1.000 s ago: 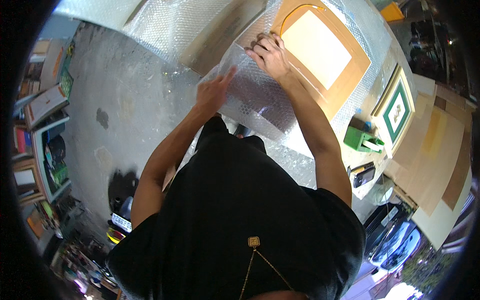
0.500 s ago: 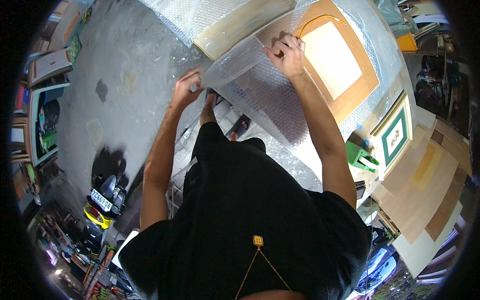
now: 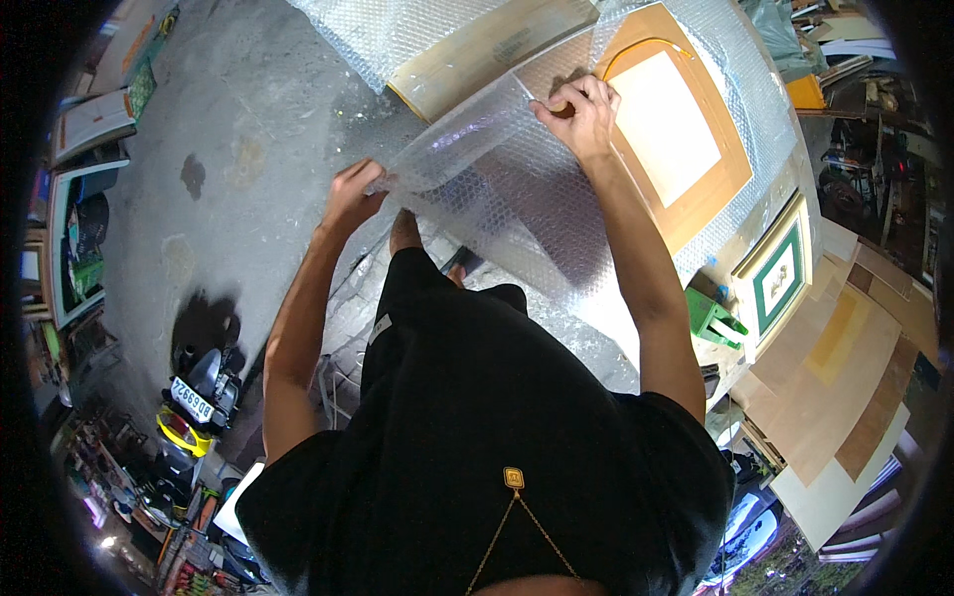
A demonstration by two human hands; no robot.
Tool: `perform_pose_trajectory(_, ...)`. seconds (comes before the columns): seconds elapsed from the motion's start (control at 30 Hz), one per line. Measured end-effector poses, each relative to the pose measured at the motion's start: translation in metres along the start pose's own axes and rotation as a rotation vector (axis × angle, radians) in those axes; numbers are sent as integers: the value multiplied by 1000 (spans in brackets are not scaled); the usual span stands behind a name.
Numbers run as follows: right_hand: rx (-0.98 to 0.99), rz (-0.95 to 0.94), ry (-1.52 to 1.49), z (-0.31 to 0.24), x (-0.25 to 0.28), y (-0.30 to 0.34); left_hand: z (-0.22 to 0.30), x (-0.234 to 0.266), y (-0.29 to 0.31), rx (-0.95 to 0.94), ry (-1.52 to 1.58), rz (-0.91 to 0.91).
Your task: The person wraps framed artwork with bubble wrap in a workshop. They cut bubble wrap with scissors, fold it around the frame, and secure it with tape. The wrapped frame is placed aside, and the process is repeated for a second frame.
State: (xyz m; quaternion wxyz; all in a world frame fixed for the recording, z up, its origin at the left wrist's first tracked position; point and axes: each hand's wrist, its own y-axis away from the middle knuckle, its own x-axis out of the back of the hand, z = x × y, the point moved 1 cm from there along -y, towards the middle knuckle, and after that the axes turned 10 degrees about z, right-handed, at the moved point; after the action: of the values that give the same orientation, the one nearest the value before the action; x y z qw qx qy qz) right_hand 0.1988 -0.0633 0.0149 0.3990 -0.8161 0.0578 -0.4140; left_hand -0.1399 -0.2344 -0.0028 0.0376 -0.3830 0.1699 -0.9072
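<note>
Mottled grey concrete floor [image 3: 234, 109] gives room left of the clear, dimpled bubble wrap [image 3: 497, 194], whose free edge droops beside a flat brown panel [image 3: 730, 164] with a pale rectangular centre. The left hand [image 3: 356, 196] pinches the wrap's corner, fingers closed; the right hand [image 3: 586, 114] curls half-closed at the panel's edge, its hold unclear. A green box [image 3: 708, 316] has indistinct contents.

Only readable lettering you've got is the row of dark letters and digits on that motorbike's [image 3: 207, 372] white plate [image 3: 192, 399]. Your gold pendant's [image 3: 513, 479] mark is probably too tiny to make out.
</note>
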Motion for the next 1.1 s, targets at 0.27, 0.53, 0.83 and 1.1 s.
perform_pose_trajectory(0.27, -3, -34, 29, 1, 1, 1, 1, 7, -1, 66, 373, 100)
perform_pose_trajectory(0.53, -21, -49, 48, -2, 4, -2, -1, -11, 20, 393, 88, 446)
perform_pose_trajectory(0.83, -64, -102, 47, -4, 5, -1, -38, -26, 48, 836, 641, -273)
perform_pose_trajectory(1.1, -101, -143, 82, -8, 7, -1, 32, 0, 28, 742, 969, 22)
